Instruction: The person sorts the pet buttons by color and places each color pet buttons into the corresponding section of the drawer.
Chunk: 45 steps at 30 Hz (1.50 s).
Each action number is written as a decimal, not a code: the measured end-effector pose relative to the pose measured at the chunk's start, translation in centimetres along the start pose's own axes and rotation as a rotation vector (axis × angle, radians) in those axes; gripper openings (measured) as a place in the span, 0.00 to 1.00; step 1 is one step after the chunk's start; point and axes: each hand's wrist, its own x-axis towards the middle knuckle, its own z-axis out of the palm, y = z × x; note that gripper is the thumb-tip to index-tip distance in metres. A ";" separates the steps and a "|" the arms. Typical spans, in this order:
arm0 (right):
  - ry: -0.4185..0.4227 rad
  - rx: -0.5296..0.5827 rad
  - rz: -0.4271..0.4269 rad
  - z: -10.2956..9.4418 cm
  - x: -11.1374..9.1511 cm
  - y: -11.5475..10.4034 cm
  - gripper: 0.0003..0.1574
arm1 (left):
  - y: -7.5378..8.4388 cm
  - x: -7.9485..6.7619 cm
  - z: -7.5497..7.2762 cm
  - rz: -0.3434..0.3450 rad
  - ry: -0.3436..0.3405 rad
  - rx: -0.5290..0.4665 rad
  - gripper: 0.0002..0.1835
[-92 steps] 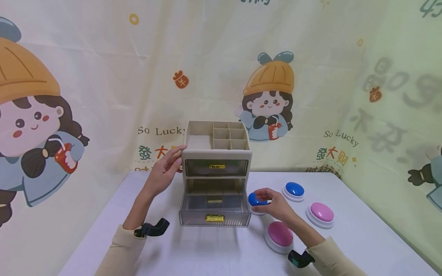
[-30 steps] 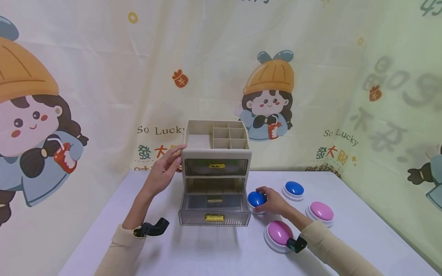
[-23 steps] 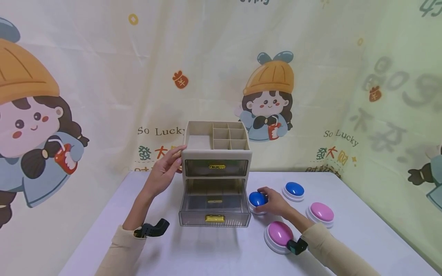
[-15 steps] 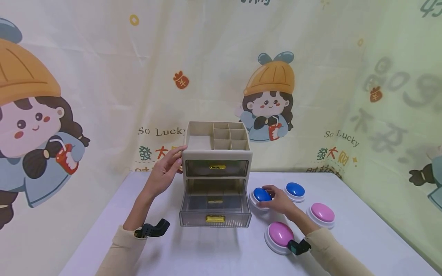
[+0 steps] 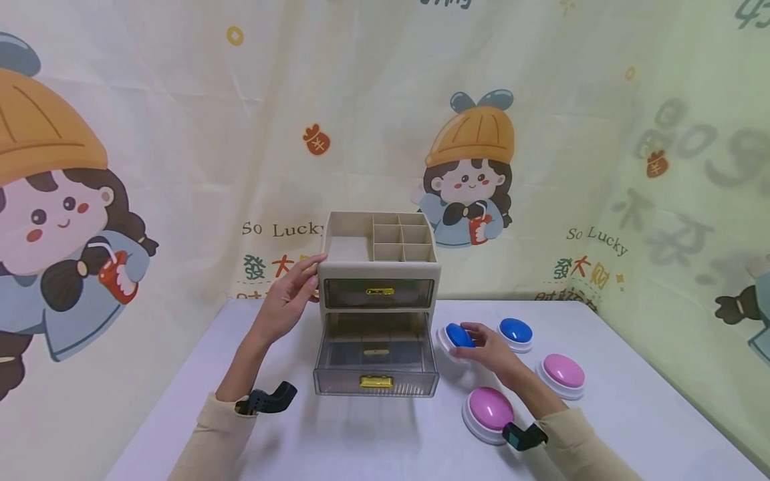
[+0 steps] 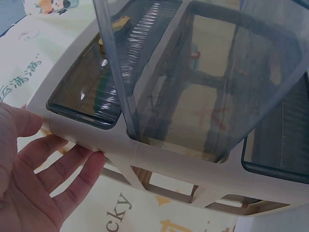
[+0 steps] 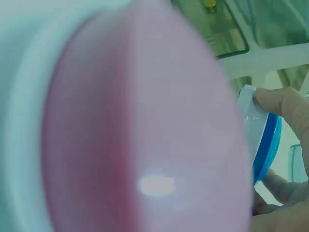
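A beige desktop drawer organizer (image 5: pixel 379 268) stands on the table, its middle drawer (image 5: pixel 375 381) pulled out toward me. My left hand (image 5: pixel 285 302) holds the organizer's left side near the top; in the left wrist view its thumb is at the front edge and the fingers (image 6: pixel 79 176) bend against the side. My right hand (image 5: pixel 493 351) grips a blue push button (image 5: pixel 459 335) with a white base, right of the open drawer. The button is tilted, thumb and fingers at its rim. In the right wrist view the blue button (image 7: pixel 268 145) shows partly behind a large blurred pink button (image 7: pixel 188 125).
A second blue button (image 5: pixel 515 330) stands behind my right hand, a pink button (image 5: pixel 563 371) to its right. Another pink button (image 5: pixel 491 409) lies under my right wrist, close to the wrist camera (image 5: pixel 525 436). A printed cloth (image 5: pixel 373 174) hangs behind the table (image 5: pixel 337 441).
My right hand has come down around the blue button, taken hold of it, then tilted it and shifted it slightly to the right. The left hand and the drawer have stayed put.
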 end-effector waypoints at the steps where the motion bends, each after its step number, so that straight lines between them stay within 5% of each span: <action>1: 0.004 0.004 -0.007 0.0 -0.2 -0.2 0.57 | 0.0 0.0 0.0 0.000 0.000 0.000 0.24; 26: 0.100 0.185 -0.156 -0.9 -4.4 -3.6 0.58 | 0.0 0.0 0.1 0.007 0.002 -0.006 0.24; 35: 0.235 0.143 -0.233 -0.2 -5.4 -5.2 0.59 | 0.1 0.0 0.0 -0.001 -0.004 -0.013 0.24; 45: 0.257 0.114 -0.316 0.2 -6.6 -6.4 0.57 | 0.2 -0.1 0.0 0.001 0.000 -0.017 0.24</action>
